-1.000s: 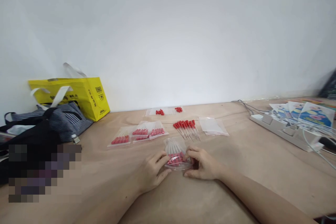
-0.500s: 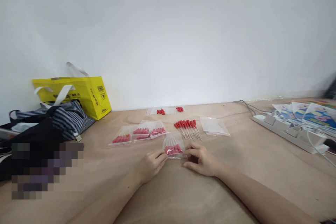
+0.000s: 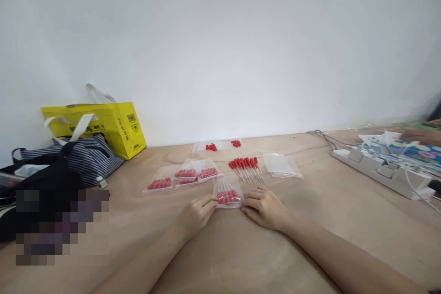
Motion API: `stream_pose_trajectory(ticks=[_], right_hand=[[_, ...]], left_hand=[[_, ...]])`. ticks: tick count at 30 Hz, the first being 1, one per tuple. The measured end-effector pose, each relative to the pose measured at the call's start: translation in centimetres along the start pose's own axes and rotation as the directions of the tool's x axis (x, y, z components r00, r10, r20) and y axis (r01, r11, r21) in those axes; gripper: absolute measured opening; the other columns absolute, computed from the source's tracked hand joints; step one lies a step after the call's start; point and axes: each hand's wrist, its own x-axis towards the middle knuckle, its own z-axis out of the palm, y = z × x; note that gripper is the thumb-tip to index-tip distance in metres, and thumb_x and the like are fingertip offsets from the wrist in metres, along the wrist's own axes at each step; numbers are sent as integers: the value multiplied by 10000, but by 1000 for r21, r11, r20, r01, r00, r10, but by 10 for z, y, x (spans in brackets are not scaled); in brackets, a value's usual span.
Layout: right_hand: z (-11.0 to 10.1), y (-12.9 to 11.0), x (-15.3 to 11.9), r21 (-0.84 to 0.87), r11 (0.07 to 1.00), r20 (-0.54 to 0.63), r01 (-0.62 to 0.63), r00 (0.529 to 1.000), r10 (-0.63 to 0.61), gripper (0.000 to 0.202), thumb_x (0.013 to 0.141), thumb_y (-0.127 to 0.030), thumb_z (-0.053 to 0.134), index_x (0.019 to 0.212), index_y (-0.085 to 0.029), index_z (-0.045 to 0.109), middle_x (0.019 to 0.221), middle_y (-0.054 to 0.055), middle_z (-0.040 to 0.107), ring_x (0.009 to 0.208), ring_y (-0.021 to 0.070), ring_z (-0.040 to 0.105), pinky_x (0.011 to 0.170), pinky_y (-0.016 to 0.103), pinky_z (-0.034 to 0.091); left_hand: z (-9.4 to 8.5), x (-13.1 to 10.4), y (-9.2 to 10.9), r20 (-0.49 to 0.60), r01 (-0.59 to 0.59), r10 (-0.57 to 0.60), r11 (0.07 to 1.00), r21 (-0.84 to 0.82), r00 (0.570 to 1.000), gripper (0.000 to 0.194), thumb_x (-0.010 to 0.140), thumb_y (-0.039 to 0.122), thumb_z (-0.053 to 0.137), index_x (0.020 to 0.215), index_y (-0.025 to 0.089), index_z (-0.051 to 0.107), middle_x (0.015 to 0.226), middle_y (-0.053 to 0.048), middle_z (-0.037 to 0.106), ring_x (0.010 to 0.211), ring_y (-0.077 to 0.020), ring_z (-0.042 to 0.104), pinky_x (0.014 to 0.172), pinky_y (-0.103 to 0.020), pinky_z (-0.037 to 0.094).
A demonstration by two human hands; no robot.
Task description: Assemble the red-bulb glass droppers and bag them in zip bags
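Observation:
A small clear zip bag (image 3: pixel 228 196) lies flat on the table between my hands. Inside it are several thin droppers with red bulbs, their bulbs towards me. My left hand (image 3: pixel 200 215) is closed, its thumb and forefinger pinching the bag's near left corner. At the near right corner, my right hand (image 3: pixel 264 207) has its fingers and thumb pressed together on the bag's edge. Just beyond my right hand, loose red-bulbed droppers (image 3: pixel 247 170) lie fanned out. Filled bags (image 3: pixel 159 183) rest to the left of the held bag, some overlapping.
Flat white bags (image 3: pixel 281 165) are stacked right of the loose droppers. More red bulbs (image 3: pixel 211 147) lie by the wall. On the right are a power strip (image 3: pixel 375 172), cables and printed packets (image 3: pixel 422 152), with another person's arm (image 3: pixel 422 136) there. A yellow bag (image 3: pixel 129 124) and striped bag (image 3: pixel 91 158) stand left.
My right hand's fingers have closed onto the bag's right edge; my left hand stays at its corner. At the far right, another person's arm has come in over the packets, which have shifted.

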Motion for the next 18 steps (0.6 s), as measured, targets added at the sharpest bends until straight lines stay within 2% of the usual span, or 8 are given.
stream_pose_trajectory(ticks=[4, 9, 14, 18], right_hand=[[1, 0, 2, -90, 995, -77, 34, 996, -41, 163, 822, -255, 469, 761, -175, 597, 631, 14, 565, 619, 127, 486, 617, 280, 290], [7, 2, 5, -257, 959, -126, 123, 979, -160, 281, 849, -111, 369, 657, -156, 569, 573, 14, 513, 562, 111, 418, 596, 284, 263], [10, 6, 7, -303, 935, -137, 183, 963, -233, 311, 847, -73, 335, 645, -151, 558, 574, 19, 492, 563, 117, 395, 589, 293, 251], [8, 9, 7, -341, 926, -150, 162, 963, -224, 320, 835, -52, 319, 639, -148, 553, 570, 20, 482, 561, 120, 382, 597, 293, 254]], left_hand=[[-1, 2, 1, -14, 95, -99, 984, -153, 995, 202, 852, 186, 392, 744, 168, 561, 779, -34, 631, 710, -122, 605, 638, -226, 492], [-4, 4, 3, 8, 153, -156, 961, -230, 988, 198, 847, 204, 404, 732, 171, 562, 753, -31, 626, 695, -124, 596, 632, -234, 483], [-5, 4, 4, -36, 107, -114, 984, -141, 993, 199, 846, 188, 400, 740, 172, 567, 772, -39, 635, 711, -122, 606, 636, -226, 492], [-7, 4, 5, -73, -21, 24, 999, 42, 997, 213, 849, 145, 379, 767, 170, 574, 787, -43, 657, 722, -127, 621, 630, -225, 499]])
